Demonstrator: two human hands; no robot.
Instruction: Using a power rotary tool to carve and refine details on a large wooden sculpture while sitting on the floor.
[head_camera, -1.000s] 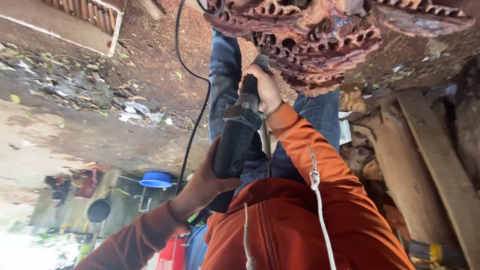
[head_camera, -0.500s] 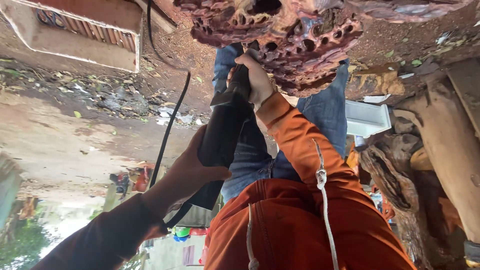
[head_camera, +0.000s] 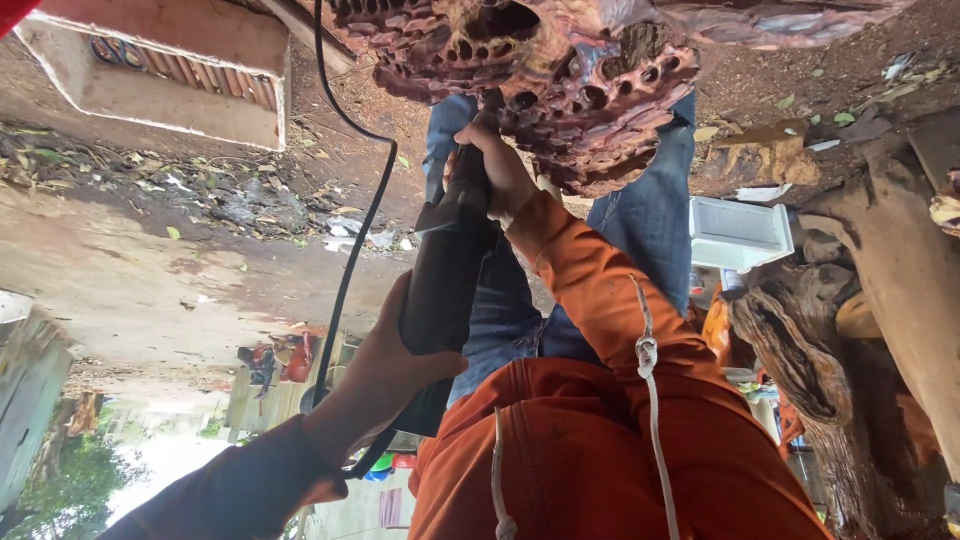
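- Power tool (head_camera: 445, 270): black, with a black cord (head_camera: 350, 250).
- Carved wood (head_camera: 560, 80): reddish-brown, riddled with dark holes.
- Hoodie (head_camera: 590, 450): orange, white drawstrings.
- Jeans (head_camera: 640, 220): blue.

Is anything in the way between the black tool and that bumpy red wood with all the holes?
Nothing visible is in the way. The black power tool runs straight up to the holed red wood. One hand grips it near the front end, right by the wood, and the other hand holds the rear. The tip itself is hidden behind the front hand.
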